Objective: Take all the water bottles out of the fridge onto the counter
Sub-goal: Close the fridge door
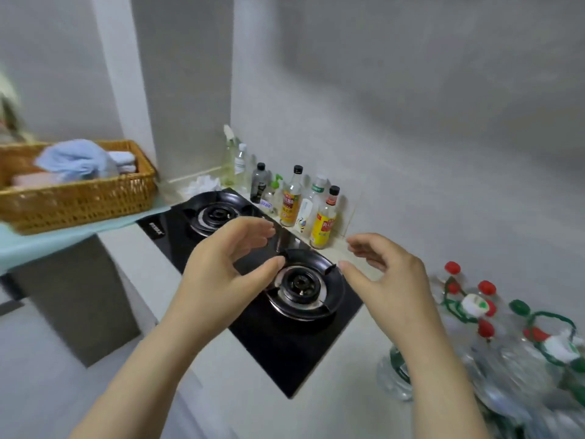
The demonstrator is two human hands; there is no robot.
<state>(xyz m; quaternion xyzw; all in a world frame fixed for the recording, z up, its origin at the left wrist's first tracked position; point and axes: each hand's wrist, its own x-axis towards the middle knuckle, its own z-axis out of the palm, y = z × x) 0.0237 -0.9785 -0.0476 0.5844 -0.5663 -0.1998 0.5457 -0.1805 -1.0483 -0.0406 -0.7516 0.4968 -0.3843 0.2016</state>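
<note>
Mid-frame, the left hand [228,267] and right hand [389,280] hovered over the black glass two-burner gas hob [285,353], both loosely curved and empty. Clear plastic water bottles with red and green caps [506,353] stood clustered on the white counter [348,375] at lower right.

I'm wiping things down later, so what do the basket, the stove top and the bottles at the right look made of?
Basket: woven wicker or rattan, by its golden plaited strands. Stove top: likely black glass, glossy with reflections. Bottles: probably clear plastic, see-through, blurred, with red caps.
</note>
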